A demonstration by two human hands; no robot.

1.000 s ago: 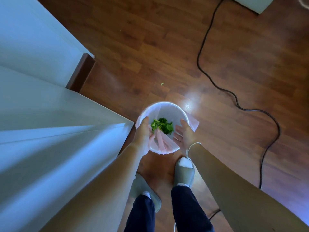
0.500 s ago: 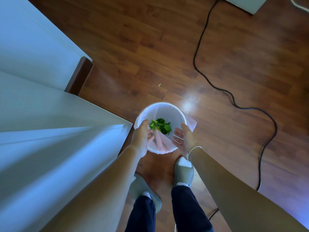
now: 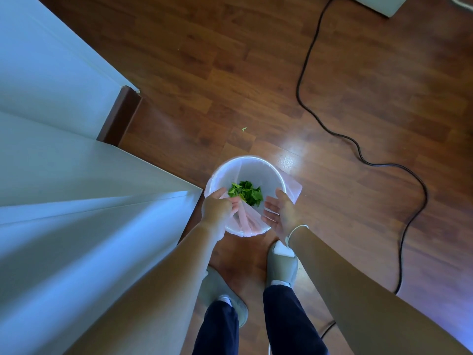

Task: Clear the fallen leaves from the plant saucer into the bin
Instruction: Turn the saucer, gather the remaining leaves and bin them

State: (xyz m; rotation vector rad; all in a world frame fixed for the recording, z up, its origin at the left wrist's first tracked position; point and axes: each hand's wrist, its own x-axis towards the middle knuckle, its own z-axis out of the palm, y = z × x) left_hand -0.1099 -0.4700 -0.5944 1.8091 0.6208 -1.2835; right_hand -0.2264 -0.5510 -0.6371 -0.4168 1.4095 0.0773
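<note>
floorboards point(image 3: 256, 73) of dark glossy wood spread under you, a black cable point(image 3: 358, 147) snaking across them on the right and a pale wall point(image 3: 51, 73) on your left. one stray leaf point(image 3: 244, 129) lies on the floor beyond the bin point(image 3: 277, 175). green leaves point(image 3: 247, 192) sit heaped inside the lined bin, just beside your fingertips. your left hand point(image 3: 218, 210) curls over the near rim, whether it grips the liner you can't tell; your right hand point(image 3: 280, 213) is spread flat, palm up, holding nothing.

Dark wood floor point(image 3: 256, 73) with a black cable point(image 3: 358, 149) snaking across, white wall corner point(image 3: 64, 162) on the left, grey slippers point(image 3: 281, 262) down below.
</note>
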